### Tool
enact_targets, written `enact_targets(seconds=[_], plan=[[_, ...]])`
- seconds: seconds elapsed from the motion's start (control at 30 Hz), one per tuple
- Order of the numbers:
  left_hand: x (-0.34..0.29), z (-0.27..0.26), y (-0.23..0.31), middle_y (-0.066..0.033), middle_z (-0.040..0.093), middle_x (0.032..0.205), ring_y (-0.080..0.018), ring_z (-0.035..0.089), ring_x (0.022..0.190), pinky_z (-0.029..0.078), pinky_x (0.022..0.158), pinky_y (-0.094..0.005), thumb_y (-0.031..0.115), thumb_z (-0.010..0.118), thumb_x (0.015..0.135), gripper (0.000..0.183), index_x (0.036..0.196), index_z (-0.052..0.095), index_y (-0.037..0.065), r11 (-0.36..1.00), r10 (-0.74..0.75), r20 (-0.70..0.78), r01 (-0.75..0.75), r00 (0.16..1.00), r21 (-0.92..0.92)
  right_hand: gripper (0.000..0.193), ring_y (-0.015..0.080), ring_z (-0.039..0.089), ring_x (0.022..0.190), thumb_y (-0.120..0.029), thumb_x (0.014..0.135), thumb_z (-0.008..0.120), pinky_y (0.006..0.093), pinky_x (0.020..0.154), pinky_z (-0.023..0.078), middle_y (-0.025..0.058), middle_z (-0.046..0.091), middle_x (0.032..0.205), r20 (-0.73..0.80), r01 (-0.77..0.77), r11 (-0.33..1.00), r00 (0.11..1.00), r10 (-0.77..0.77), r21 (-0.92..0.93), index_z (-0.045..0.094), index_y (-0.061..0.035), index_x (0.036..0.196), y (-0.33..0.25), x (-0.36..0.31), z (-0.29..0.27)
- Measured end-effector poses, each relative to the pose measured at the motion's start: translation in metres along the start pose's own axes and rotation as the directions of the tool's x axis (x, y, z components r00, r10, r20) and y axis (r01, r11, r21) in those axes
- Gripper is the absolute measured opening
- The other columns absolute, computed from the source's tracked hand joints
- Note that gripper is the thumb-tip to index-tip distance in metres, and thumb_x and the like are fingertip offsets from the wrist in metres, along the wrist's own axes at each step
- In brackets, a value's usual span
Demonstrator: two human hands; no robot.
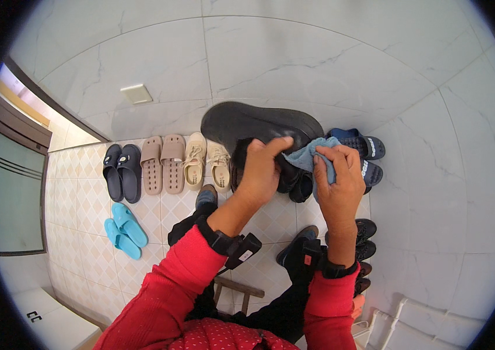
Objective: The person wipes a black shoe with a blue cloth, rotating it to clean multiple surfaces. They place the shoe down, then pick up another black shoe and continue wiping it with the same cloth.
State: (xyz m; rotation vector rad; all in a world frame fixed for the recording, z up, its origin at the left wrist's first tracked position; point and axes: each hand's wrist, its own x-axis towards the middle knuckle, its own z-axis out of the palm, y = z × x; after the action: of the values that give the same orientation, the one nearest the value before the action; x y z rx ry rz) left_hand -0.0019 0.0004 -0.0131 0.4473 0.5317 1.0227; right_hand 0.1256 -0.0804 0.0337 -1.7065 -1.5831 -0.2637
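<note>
Black shoe (259, 121), blue cloth (308, 156), red garment (218, 335) (white dots).

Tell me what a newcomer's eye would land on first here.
Most likely the large black shoe at the upper middle, held up by the left hand while the right hand holds a blue cloth against it. Next come the bright red sleeves reaching in from the lower edge, and the pair of turquoise slippers on the floor at the left, set apart from the row of footwear along the wall.
</note>
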Motion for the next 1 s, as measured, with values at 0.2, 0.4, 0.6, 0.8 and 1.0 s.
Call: enact_targets(seconds=[0.2, 0.4, 0.6, 0.8, 1.0], plan=[[0.007, -0.002, 0.023, -0.0113, 0.068, 0.111, -0.0240, 0.065, 0.101, 0.049, 0.094, -0.0401, 0.023, 0.061, 0.091, 0.031, 0.114, 0.061, 0.002, 0.963, -0.089, 0.028, 0.093, 0.996, -0.252, 0.016, 0.0264, 0.063, 0.088, -0.007, 0.084, 0.070, 0.0343, 0.079, 0.051, 0.0105, 0.061, 0.099, -0.171, -0.108, 0.989, 0.978, 0.123, 0.097, 0.068, -0.0076, 0.099, 0.012, -0.001, 0.002], [0.002, 0.004, 0.016, -0.0098, 0.068, 0.108, -0.0219, 0.064, 0.102, 0.049, 0.094, -0.0379, 0.027, 0.063, 0.092, 0.032, 0.114, 0.061, 0.004, 0.940, -0.139, 0.096, 0.162, 0.986, -0.301, 0.017, 0.0267, 0.060, 0.095, -0.006, 0.086, 0.068, 0.0349, 0.085, 0.049, 0.0139, 0.059, 0.102, -0.181, -0.076, 0.970, 0.976, 0.120, 0.231, 0.066, -0.0046, 0.103, -0.011, 0.000, 0.027], [0.002, -0.001, 0.011, -0.0094, 0.067, 0.110, -0.0220, 0.064, 0.101, 0.049, 0.094, -0.0365, 0.024, 0.065, 0.093, 0.029, 0.113, 0.061, 0.004, 0.980, -0.102, 0.096, 0.116, 0.990, -0.159, 0.021, 0.0288, 0.060, 0.094, -0.007, 0.086, 0.069, 0.0350, 0.082, 0.050, 0.0149, 0.056, 0.104, -0.179, -0.063, 0.981, 0.979, 0.097, 0.184, 0.064, -0.0064, 0.106, -0.017, -0.001, 0.034], [0.008, -0.005, 0.022, -0.0114, 0.067, 0.110, -0.0245, 0.064, 0.102, 0.050, 0.094, -0.0394, 0.025, 0.062, 0.094, 0.029, 0.112, 0.061, 0.003, 0.937, -0.093, 0.091, 0.118, 0.991, -0.330, 0.017, 0.0297, 0.062, 0.091, -0.005, 0.085, 0.068, 0.0368, 0.082, 0.049, 0.0128, 0.059, 0.102, -0.046, -0.084, 0.970, 0.994, 0.096, 0.228, 0.061, -0.0041, 0.101, -0.016, -0.008, 0.036], [0.011, -0.008, 0.027, -0.0106, 0.066, 0.108, -0.0231, 0.065, 0.099, 0.052, 0.091, -0.0390, 0.019, 0.063, 0.093, 0.026, 0.110, 0.060, 0.000, 0.884, -0.072, 0.053, 0.088, 0.996, -0.459, 0.014, 0.0334, 0.064, 0.085, -0.007, 0.084, 0.067, 0.0368, 0.071, 0.052, 0.0122, 0.062, 0.099, 0.388, -0.236, 0.954, 0.875, 0.291, -0.183, 0.062, -0.0054, 0.097, -0.005, -0.017, 0.036]])
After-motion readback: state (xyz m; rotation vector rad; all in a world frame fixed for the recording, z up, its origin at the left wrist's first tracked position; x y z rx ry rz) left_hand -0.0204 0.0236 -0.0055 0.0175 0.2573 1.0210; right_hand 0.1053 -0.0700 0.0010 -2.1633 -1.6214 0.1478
